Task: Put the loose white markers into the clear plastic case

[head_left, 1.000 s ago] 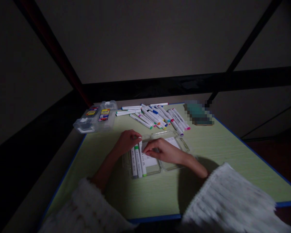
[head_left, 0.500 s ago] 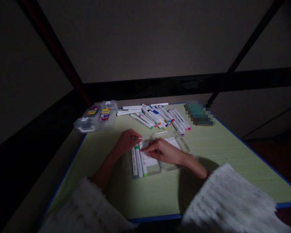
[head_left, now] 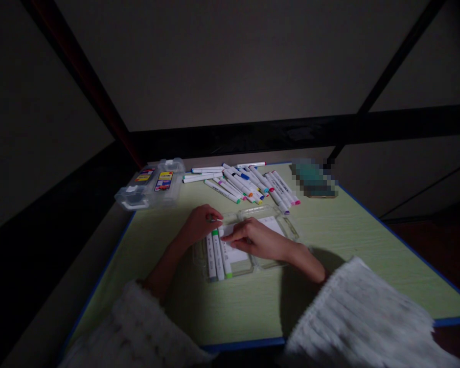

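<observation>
A clear plastic case (head_left: 279,225) lies open on the green table, and three white markers (head_left: 217,250) with green and grey caps lie side by side in its left half. My left hand (head_left: 197,225) rests at the case's upper left corner, fingers curled on its rim by the marker tips. My right hand (head_left: 256,239) lies over the middle of the case, its fingertips pinched on the rightmost marker near its top end. Both of my sleeves are white and fluffy.
A heap of several white markers (head_left: 249,183) with coloured caps lies at the back of the table (head_left: 368,240). A second clear case (head_left: 153,186) with coloured labels sits at the back left corner. A blurred dark green object (head_left: 314,179) lies at the back right. Black bars cross behind.
My right fingertips have slid slightly left onto the rightmost marker, nudging it closer to the other two. My left hand has hardly moved.
</observation>
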Motion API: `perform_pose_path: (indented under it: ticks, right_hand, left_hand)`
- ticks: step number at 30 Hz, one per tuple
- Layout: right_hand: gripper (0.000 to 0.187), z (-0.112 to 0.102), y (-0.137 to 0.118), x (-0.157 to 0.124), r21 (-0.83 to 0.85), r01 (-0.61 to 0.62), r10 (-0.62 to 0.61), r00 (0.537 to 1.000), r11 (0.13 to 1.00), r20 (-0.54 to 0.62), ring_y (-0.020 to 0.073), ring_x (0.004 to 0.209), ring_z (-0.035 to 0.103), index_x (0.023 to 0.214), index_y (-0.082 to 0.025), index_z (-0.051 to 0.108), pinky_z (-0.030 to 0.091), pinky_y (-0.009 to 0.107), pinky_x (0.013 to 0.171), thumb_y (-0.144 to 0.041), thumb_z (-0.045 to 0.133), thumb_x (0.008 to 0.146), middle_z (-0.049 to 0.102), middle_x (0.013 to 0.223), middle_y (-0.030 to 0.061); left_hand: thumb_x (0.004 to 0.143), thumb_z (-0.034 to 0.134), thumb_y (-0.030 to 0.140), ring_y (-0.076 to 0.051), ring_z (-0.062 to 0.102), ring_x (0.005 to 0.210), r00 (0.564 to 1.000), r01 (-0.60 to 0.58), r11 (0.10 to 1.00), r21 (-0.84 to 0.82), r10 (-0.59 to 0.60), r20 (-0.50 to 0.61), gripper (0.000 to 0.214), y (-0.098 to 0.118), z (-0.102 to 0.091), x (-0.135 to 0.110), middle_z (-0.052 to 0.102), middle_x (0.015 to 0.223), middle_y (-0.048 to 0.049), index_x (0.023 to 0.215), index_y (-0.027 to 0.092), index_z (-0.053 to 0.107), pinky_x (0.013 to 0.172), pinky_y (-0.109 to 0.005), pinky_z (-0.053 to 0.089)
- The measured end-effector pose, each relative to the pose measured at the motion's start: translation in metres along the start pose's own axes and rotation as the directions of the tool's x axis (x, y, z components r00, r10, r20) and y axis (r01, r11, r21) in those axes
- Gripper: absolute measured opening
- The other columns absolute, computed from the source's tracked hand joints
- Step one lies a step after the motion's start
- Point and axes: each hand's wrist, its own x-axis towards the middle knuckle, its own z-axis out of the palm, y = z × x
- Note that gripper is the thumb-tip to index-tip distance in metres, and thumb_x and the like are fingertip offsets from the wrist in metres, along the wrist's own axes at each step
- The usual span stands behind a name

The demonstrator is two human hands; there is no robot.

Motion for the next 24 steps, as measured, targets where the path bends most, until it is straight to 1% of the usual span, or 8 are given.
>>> perform_pose_path:
  ticks: [3,11,17,24]
  right_hand:
    - [0.027,-0.0004,-0.0007,0.0001,-0.024,-0.005,0.006,1.0,1.0,0.005,0.0134,0.068,0.06,0.105,-0.018,0.064,0.039,0.023,0.064,-0.017,0.049,0.083,0.069,0.084,0.0057]
    - [0.026,-0.0008,-0.0026,0.0002,-0.112,0.022,-0.02,1.0,0.993,0.021,0.0144,0.075,0.061,0.105,-0.019,0.064,0.037,0.025,0.07,-0.017,0.046,0.086,0.069,0.087,0.0062]
    - [0.026,-0.0005,-0.0026,-0.0002,-0.141,0.028,-0.024,0.999,0.99,0.028,0.0147,0.075,0.062,0.104,-0.019,0.064,0.037,0.026,0.07,-0.019,0.044,0.087,0.069,0.085,0.0061]
    - [0.025,-0.0012,-0.0031,0.0001,-0.149,0.022,-0.019,1.0,0.989,0.024,0.0157,0.078,0.062,0.103,-0.019,0.065,0.037,0.026,0.07,-0.02,0.045,0.087,0.069,0.085,0.0068]
  left_hand:
    - [0.06,0.062,0.011,-0.009,0.051,0.058,1.0,0.0,1.0,-0.016,0.0,0.0,0.01,0.0009,-0.0006,0.0,0.059,0.065,0.0011,0.068,0.014,0.067,0.056,-0.02,0.04]
    - [0.059,0.063,0.009,-0.01,0.052,0.06,0.998,0.056,0.998,-0.025,-0.056,0.015,0.012,0.0027,-0.0006,0.0002,0.06,0.065,0.0006,0.069,0.012,0.066,0.057,-0.021,0.039]
    - [0.059,0.062,0.011,-0.01,0.052,0.06,1.0,0.015,1.0,-0.024,-0.015,0.008,0.011,0.0004,-0.0005,0.0008,0.061,0.065,0.0011,0.069,0.013,0.065,0.057,-0.021,0.04]
    - [0.059,0.062,0.012,-0.01,0.053,0.061,1.0,0.0,0.999,-0.043,0.0,0.003,0.01,-0.0014,0.0002,0.0011,0.06,0.064,0.0011,0.068,0.013,0.065,0.057,-0.021,0.041]
